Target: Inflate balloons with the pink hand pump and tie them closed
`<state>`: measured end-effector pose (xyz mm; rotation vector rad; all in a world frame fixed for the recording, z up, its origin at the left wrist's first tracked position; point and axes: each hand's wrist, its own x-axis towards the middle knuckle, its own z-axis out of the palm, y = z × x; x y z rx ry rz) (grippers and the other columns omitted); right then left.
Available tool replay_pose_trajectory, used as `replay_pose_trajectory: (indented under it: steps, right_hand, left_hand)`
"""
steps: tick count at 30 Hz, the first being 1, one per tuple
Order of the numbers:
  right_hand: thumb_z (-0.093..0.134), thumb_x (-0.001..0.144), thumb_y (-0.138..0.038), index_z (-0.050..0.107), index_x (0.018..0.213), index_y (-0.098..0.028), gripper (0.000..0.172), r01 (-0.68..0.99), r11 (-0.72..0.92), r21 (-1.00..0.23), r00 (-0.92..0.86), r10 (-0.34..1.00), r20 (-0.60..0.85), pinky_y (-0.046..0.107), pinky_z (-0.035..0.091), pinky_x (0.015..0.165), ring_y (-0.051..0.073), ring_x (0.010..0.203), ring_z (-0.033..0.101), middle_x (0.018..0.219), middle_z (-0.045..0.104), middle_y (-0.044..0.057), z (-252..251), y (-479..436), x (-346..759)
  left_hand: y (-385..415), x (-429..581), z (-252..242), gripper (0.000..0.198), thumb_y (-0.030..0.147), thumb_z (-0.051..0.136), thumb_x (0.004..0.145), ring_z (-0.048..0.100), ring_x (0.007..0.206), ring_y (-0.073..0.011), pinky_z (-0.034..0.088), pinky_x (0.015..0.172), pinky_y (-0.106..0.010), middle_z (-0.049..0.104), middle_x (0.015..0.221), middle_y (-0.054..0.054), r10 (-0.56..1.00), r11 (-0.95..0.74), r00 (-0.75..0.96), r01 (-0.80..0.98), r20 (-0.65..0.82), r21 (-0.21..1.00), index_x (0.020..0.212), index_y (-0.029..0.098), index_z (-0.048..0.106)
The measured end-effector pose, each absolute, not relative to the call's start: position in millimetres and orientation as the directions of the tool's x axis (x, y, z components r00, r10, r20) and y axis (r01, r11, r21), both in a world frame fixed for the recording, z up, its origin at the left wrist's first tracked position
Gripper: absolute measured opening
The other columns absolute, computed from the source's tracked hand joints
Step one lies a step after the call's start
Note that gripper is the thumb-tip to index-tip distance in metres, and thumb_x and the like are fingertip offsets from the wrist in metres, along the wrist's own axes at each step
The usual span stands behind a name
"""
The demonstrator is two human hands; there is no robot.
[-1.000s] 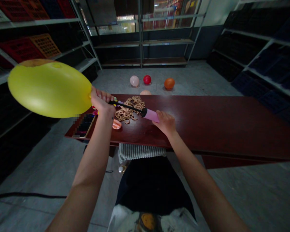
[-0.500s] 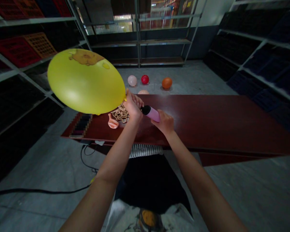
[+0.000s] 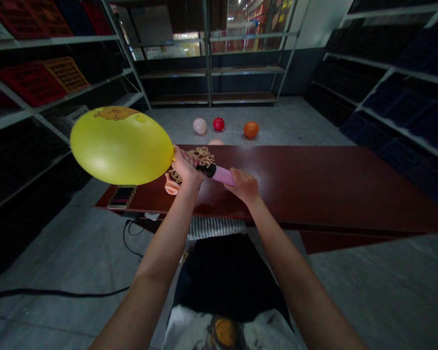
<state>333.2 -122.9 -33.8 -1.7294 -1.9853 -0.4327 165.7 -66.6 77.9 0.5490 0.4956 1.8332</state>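
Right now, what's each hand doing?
Left hand: closed, gripping the yellow rubber balloon at its neck.
Right hand: closed on the pink plastic hand pump.

This is a stockroom or back storage room, likely behind a shop:

- Grey metal shelving (image 3: 51, 40) lines both sides and the far wall.
- Red and orange plastic crates (image 3: 29, 83) sit stacked on the left shelves.
- Dark crates (image 3: 397, 104) fill the right shelves.
- The floor (image 3: 73, 243) is bare grey concrete or tile, with a black cable (image 3: 58, 291) lying across it.
- Windows (image 3: 255, 24) in the far wall look onto a brightly lit area with colourful goods.
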Motion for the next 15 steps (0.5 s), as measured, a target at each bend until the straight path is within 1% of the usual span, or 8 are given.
replay_pose_trajectory:
  steps: [2,4,6,12,15]
  right_hand:
    - [0.058,0.09,-0.04,0.06,0.123,-0.016,0.042,0.986,0.157,-0.047,-0.108,0.838,0.535,0.032,0.04,0.071,0.024,0.087,0.065,0.1,0.071,0.01,-33.0,-123.7,333.0]
    - [0.059,0.09,-0.04,0.059,0.123,-0.016,0.041,0.985,0.164,-0.042,-0.117,0.839,0.532,0.032,0.04,0.071,0.024,0.087,0.064,0.099,0.07,0.01,-32.2,-124.4,333.2]
    - [0.059,0.09,-0.04,0.059,0.124,-0.016,0.042,0.983,0.179,-0.05,-0.126,0.841,0.525,0.032,0.039,0.071,0.024,0.087,0.064,0.1,0.07,0.011,-31.1,-124.9,332.8]
    - [0.061,0.089,-0.041,0.06,0.12,-0.017,0.04,0.975,0.189,-0.115,-0.109,0.865,0.49,0.031,0.04,0.072,0.023,0.086,0.064,0.097,0.07,0.01,-24.4,-126.2,327.6]
    - [0.062,0.088,-0.041,0.061,0.12,-0.017,0.04,0.966,0.209,-0.154,-0.112,0.87,0.48,0.031,0.041,0.072,0.023,0.086,0.064,0.098,0.071,0.009,-23.3,-126.2,326.5]
  left_hand:
    - [-66.8,153.3,82.4,0.053,0.039,0.054,0.097,0.026,0.036,-0.0083,0.026,0.04,-0.024,0.024,0.045,0.007,0.951,-0.301,-0.282,-0.764,0.124,0.57,0.054,0.021,0.028]
    - [-66.6,142.0,90.3,0.052,0.031,0.049,0.099,0.022,0.034,-0.0081,0.023,0.039,-0.024,0.021,0.043,0.007,0.946,-0.304,-0.311,-0.763,0.089,0.571,0.053,0.02,0.027]
    - [-67.0,131.1,101.1,0.052,0.028,0.046,0.1,0.019,0.034,-0.008,0.021,0.039,-0.024,0.02,0.042,0.007,0.941,-0.31,-0.328,-0.751,0.078,0.583,0.053,0.021,0.025]
    - [-68.4,97.3,133.9,0.053,0.027,0.041,0.102,0.016,0.035,-0.0078,0.02,0.039,-0.025,0.016,0.043,0.007,0.927,-0.355,-0.347,-0.697,0.139,0.623,0.053,0.02,0.023]
    - [-63.0,89.7,139.3,0.057,0.036,0.048,0.102,0.018,0.036,-0.0085,0.022,0.04,-0.026,0.018,0.043,0.006,0.902,-0.412,-0.384,-0.634,0.196,0.654,0.054,0.02,0.022]
